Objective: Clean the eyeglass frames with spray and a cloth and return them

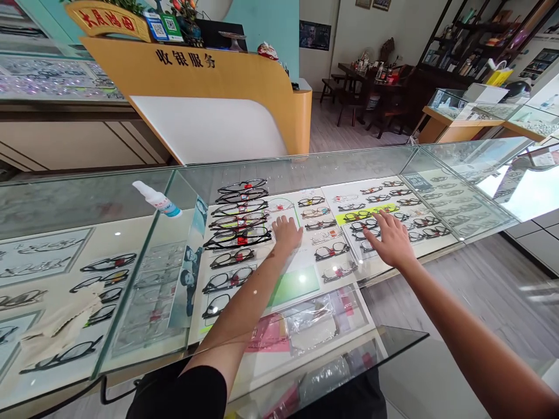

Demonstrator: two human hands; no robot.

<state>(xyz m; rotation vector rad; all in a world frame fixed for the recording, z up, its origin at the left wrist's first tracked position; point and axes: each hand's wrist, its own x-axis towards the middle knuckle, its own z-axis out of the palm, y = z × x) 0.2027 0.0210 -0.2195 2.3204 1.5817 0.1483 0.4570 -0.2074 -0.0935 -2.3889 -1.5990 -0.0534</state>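
Observation:
My left hand [287, 234] is at the middle of the glass display case [301, 158], fingers slightly spread and nothing visible in them. Just beyond its fingertips lies a clear-rimmed pair of glasses [279, 205]. To its left runs a column of dark-framed glasses [238, 237] with red tags. My right hand [392, 237] is open, its fingers spread over the right-hand rows, nearest to a dark pair of glasses [363, 225]. A yellow-green strip [340, 219] shows beside it. Whether either hand touches the glasses, I cannot tell.
A white spray bottle [157, 199] stands on the glass at left. A beige cloth [61, 326] lies among glasses in the left section. Plastic-wrapped packets [312, 326] lie near me. Beyond the case is a wooden counter [209, 70]; more display cases [463, 119] stand far right.

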